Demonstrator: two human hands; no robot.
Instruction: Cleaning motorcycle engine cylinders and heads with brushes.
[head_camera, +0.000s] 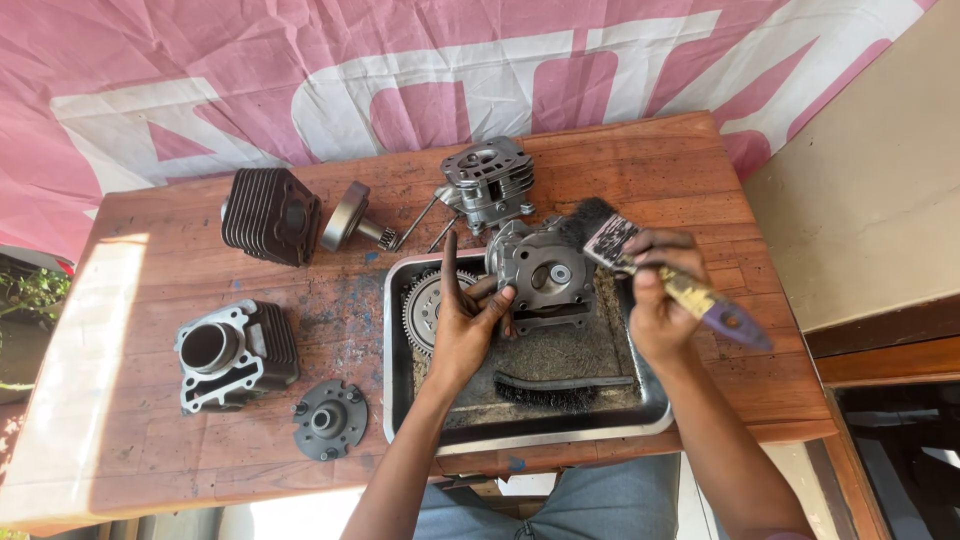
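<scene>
Brushing an engine casting over the tray

Left hand (468, 318) steadies the grey engine casting (541, 272) from its left; right hand (655, 300) clasps a paintbrush (655, 270), bristles touching the casting's far right.

Matt grey cast-metal engine part (545, 272) sits in a shiny steel tray (520, 435) on worn, stained wooden table (140, 300).

The left hand (468, 318) covers part of the toothed gear (425, 307) and the near side of the grey engine part (545, 275). The right hand (655, 295) hides the middle of the paintbrush (660, 275). The surface's (140, 330) near left corner is cut off.
</scene>
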